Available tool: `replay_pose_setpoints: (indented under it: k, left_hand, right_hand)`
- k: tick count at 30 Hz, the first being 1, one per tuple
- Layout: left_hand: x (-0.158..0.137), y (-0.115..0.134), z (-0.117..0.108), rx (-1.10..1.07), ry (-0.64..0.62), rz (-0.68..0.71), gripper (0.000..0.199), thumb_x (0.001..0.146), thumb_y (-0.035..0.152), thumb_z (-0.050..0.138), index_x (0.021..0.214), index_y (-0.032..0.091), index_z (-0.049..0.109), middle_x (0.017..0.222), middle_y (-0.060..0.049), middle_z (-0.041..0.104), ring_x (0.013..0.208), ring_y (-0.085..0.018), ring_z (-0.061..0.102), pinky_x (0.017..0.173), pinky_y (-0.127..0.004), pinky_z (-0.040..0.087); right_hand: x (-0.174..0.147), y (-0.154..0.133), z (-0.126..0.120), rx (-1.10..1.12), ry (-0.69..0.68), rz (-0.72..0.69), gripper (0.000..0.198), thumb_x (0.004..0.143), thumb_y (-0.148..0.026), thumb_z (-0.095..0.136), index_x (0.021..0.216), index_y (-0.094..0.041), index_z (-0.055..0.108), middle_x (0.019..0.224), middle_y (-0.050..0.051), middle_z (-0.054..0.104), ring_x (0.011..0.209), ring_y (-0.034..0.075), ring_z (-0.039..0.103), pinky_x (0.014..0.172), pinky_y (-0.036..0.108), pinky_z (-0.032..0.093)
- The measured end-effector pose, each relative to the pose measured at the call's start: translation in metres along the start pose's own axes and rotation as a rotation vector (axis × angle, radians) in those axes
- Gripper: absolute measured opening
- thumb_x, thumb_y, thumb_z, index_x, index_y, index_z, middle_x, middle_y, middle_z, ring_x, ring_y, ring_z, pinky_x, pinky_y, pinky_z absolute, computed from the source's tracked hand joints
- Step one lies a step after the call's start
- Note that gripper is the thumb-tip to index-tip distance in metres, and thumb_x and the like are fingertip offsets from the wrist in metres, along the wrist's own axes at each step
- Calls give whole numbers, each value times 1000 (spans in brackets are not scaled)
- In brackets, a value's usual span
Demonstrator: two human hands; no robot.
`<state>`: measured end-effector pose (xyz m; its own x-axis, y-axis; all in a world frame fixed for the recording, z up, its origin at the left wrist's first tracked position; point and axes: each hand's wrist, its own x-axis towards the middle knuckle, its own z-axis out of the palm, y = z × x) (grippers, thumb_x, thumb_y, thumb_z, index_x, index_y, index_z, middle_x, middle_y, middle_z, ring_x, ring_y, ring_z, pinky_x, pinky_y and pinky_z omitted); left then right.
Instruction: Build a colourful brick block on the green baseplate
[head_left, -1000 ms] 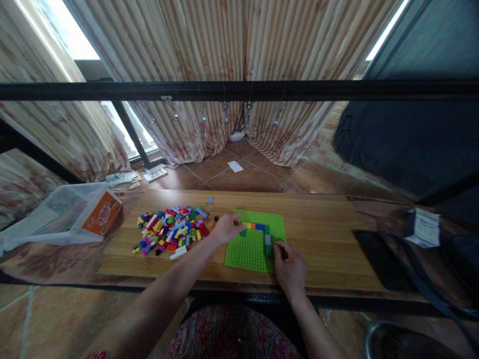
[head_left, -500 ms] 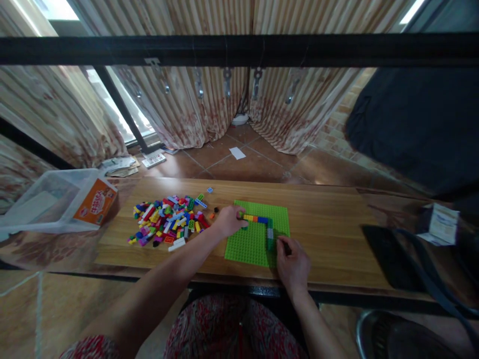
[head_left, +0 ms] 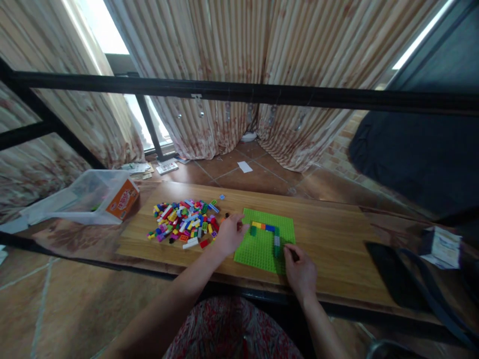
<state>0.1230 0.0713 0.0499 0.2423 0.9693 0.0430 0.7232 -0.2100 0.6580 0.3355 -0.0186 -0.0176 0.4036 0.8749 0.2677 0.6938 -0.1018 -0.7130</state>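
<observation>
A green baseplate (head_left: 262,249) lies on the wooden board (head_left: 337,234). On it runs a row of bricks (head_left: 264,227) in green, yellow, orange and blue, turning down into a column of grey and green bricks (head_left: 276,244). My left hand (head_left: 231,233) rests at the plate's left edge, fingertips pinched on something small and dark; I cannot tell what. My right hand (head_left: 299,269) sits at the plate's lower right corner, fingers curled beside the column. A pile of loose coloured bricks (head_left: 183,224) lies left of my left hand.
A clear plastic tub (head_left: 86,197) with an orange label lies tipped at the board's left end. A black bag with straps (head_left: 404,276) and a small white box (head_left: 441,244) sit at the right. A black bar (head_left: 239,92) crosses the view.
My left hand has drawn back from the row's left end to the plate's left edge. The right hand stays by the column. The camera has shifted.
</observation>
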Motion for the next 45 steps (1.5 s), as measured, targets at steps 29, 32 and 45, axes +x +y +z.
replay_pose_setpoints:
  k: [29,32,45]
  left_hand:
    - [-100,-80,-30,203,182,-239,20,87,20,51,106,23,58,105,-3,63,89,-17,64,76,-26,48]
    - [-99,-81,-30,187,168,-259,18,89,21,49,103,24,59,103,-2,63,88,-16,64,75,-25,47]
    - [-101,-89,-34,-46,327,-209,21,87,15,48,103,22,60,97,-4,64,87,-16,62,77,-26,47]
  right_hand:
    - [-35,-126,102,3,-413,-473,21,88,-25,49,102,-21,65,94,5,67,93,21,58,83,34,44]
    - [-35,-123,108,-7,-413,-476,21,89,-24,48,101,-20,65,93,5,67,90,20,59,83,32,43]
    - [-28,-115,111,47,-300,-435,24,92,-31,45,99,-18,64,94,7,67,91,20,60,82,32,44]
